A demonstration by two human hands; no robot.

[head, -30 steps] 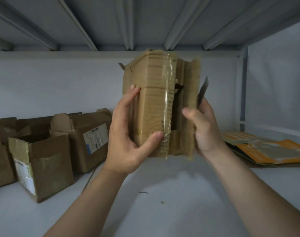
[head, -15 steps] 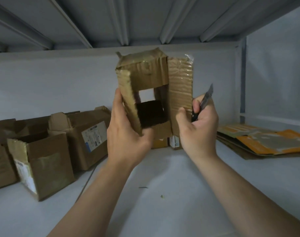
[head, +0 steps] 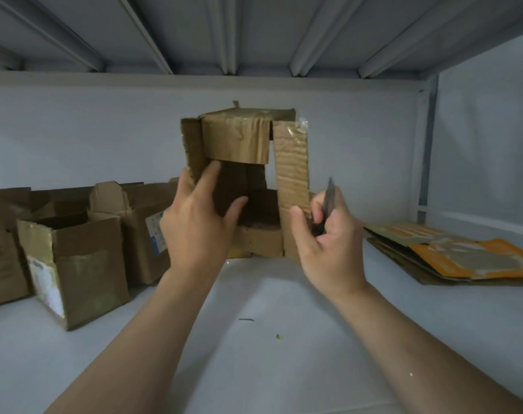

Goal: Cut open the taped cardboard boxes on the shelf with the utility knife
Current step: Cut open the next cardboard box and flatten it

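Inside a grey metal shelf, a person holds up a small cardboard box, its open end turned towards us and its four flaps spread outward. The left hand grips the box at the left flap, with fingers lying along the cardboard and the thumb reaching into the dark opening. The right hand is closed around a utility knife, blade pointing up, just beside the box's long right flap; the thumb sits close to that flap's edge, and we cannot tell whether it touches. A strip of clear tape shines at the flap's upper end. The box stands near the back wall, at the middle of the shelf; we cannot tell whether its lower edge rests on the shelf.

To the left, well apart from the hands, we see opened boxes standing in a row, the nearest with a pale label on its side. To the right lies a flat stack of orange and brown cardboard sheets. Two small scraps dot the shelf between the forearms.
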